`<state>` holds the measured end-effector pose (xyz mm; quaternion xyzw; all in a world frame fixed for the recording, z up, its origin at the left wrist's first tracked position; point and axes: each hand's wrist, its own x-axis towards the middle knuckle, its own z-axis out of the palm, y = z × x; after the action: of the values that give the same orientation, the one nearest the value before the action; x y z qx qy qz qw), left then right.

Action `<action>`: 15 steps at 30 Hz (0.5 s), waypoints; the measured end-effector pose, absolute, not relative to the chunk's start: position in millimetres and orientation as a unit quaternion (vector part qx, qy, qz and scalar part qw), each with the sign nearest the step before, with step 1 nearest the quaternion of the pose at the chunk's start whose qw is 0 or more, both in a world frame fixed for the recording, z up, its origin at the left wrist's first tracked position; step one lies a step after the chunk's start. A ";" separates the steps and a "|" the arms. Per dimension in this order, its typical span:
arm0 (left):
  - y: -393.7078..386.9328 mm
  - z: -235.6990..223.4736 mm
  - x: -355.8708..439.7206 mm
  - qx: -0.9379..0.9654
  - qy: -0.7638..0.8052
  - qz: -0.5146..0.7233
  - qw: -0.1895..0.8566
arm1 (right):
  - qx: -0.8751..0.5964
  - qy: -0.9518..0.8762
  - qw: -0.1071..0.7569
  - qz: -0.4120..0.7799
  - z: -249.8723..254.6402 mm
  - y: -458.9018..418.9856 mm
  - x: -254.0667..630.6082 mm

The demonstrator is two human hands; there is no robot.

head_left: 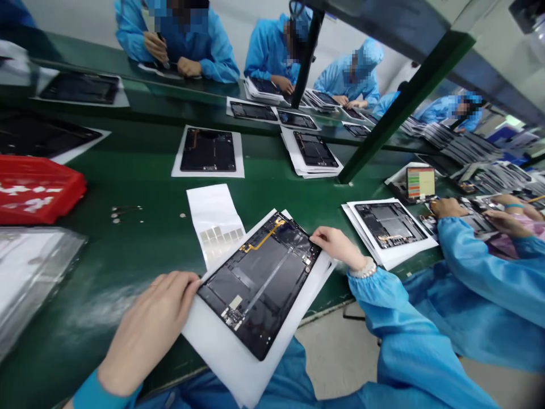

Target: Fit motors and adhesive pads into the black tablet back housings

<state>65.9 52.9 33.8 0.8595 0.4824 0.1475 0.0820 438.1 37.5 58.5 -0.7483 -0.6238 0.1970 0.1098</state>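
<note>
Left grip [149, 326] is closed up against the lower-left edge of a black tablet chassis [259, 289], and the right grip [336, 247] has its fingers on the upper-right edge, so both hands are holding it by the sides, set diagonally. There's a beaded bracelet [363, 268] on the right wrist. A gold flex cable [264, 236] runs along the chassis near the top, and the whole thing sits on a white sheet [225, 355] lying on the green belt surface [106, 267]. Just above that is a paper backing sheet [213, 218] with small gold pads [219, 238] on it. Off to the left are a few tiny metal bits [121, 213] and a red plastic tray [38, 190]. To the right, another chassis on white sheets [389, 227] sits right by a co-worker's hands [447, 207]. More chassis [208, 150] line the belt ahead, with blue-gowned workers [179, 40] across the way.
</note>
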 end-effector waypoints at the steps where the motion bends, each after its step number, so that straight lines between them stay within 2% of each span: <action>1: 51.6 34.4 68.8 0.849 0.494 0.157 0.098 | -0.747 -0.627 0.118 0.187 58.8 36.0 435.8; 4: 45.8 37.8 73.7 0.799 0.545 0.188 0.173 | -0.738 -0.637 0.156 0.158 63.4 28.6 431.5; 7: 40.3 41.2 74.9 0.727 0.578 0.259 0.265 | -0.716 -0.633 0.236 0.176 67.0 21.9 428.9; 9: 38.1 41.1 76.1 0.690 0.578 0.307 0.311 | -0.702 -0.624 0.272 0.210 65.9 20.5 426.3; 12: 33.5 38.3 78.9 0.662 0.538 0.352 0.385 | -0.683 -0.614 0.273 0.285 60.3 23.9 424.1; 15: 21.1 41.8 78.6 0.674 0.494 0.390 0.388 | -0.629 -0.610 0.304 0.373 57.8 32.4 427.8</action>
<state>78.6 21.1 41.8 0.6739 0.4936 0.3898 0.3877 427.8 32.4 57.8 -0.6289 -0.6103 0.3732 0.3044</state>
